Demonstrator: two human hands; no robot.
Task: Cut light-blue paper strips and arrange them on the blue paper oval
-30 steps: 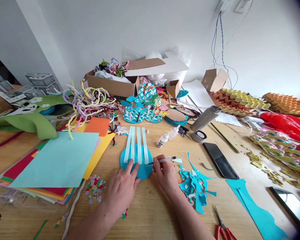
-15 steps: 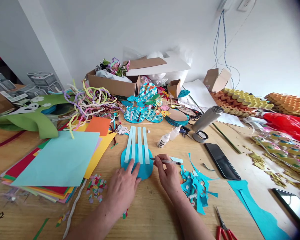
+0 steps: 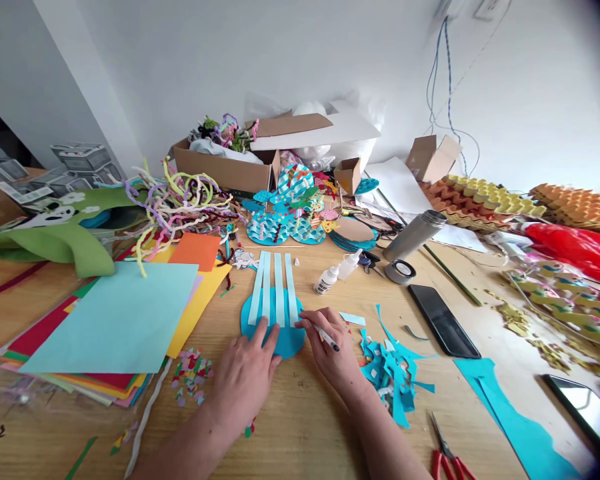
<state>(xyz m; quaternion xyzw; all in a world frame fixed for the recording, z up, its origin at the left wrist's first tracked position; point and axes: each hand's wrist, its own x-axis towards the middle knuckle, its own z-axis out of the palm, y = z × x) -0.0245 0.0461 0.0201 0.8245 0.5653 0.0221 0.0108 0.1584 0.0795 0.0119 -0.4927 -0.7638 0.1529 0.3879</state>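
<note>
A blue disc (image 3: 287, 343) lies on the table with several pale blue paper strips (image 3: 279, 287) laid side by side across it, their far ends reaching past its edge. My left hand (image 3: 247, 370) rests with fingers spread, its fingertips pressing the lower ends of the strips and the disc. A pen (image 3: 324, 337) is gripped in my right hand (image 3: 334, 350), close to the disc's right edge beside the rightmost strip. The pen's tip is partly hidden by my fingers. Blue paper scraps (image 3: 397, 373) lie right of my right hand.
Coloured paper sheets (image 3: 110, 320) are stacked at left, by confetti (image 3: 193, 377). Two glue bottles (image 3: 326, 280) stand beyond the disc. A metal flask (image 3: 415, 237), a phone (image 3: 443, 321) and red-handled scissors (image 3: 446, 450) are at right. Finished blue crafts (image 3: 290, 210) sit at the back.
The pen has turned in my right hand, its back end now pointing down toward me instead of out to the right. My right hand has shifted slightly left. My left hand stays in place.
</note>
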